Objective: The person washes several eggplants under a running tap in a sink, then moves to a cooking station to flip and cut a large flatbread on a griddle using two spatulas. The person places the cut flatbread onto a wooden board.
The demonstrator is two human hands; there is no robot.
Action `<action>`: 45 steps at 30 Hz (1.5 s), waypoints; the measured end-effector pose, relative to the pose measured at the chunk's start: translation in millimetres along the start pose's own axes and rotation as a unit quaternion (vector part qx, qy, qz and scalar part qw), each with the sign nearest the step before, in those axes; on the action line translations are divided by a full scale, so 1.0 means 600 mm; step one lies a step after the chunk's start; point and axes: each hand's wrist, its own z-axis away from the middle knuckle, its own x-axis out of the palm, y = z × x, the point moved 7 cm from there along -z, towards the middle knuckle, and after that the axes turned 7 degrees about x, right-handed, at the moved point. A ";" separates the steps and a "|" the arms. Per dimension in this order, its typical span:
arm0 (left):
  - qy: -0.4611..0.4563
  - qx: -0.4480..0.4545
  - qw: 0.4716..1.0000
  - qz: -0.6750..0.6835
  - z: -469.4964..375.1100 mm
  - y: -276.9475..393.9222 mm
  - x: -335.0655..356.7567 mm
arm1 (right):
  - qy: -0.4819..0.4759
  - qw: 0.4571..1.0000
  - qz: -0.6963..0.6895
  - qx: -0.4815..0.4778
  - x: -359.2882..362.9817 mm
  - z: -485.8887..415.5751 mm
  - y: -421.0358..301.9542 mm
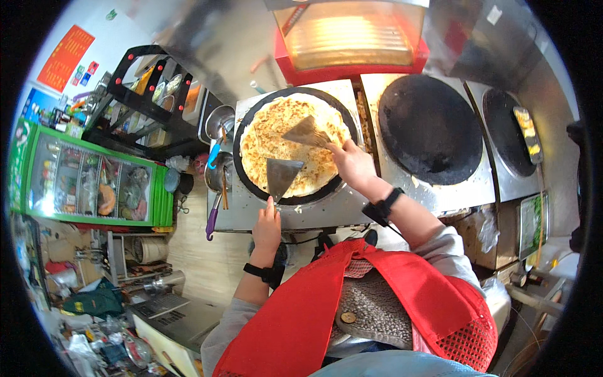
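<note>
A large browned crepe (264, 127) covers most of the round black griddle (240, 174) in front of me. My left hand (267, 228), below the griddle's near edge, grips a metal scraper (282, 175) whose wide blade lies over the crepe's lower part. At the crepe's right side, my right hand (353, 165) holds a second metal scraper (304, 132), its blade pointing left over the middle. Whether the blades touch the crepe or hover just above it, I cannot tell.
Two metal bowls (221, 120) with utensils stand left of the griddle. Two more round griddles (429, 129) lie to the right, the farther one bearing a long dark tool (528, 134). Behind stands a red-framed, lit glass warmer (351, 42). A green display fridge (160, 195) is at the left.
</note>
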 end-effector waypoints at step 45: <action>0.244 -0.131 0.958 0.070 0.426 0.035 0.013 | -0.202 0.908 -0.097 -0.353 0.067 0.230 -0.071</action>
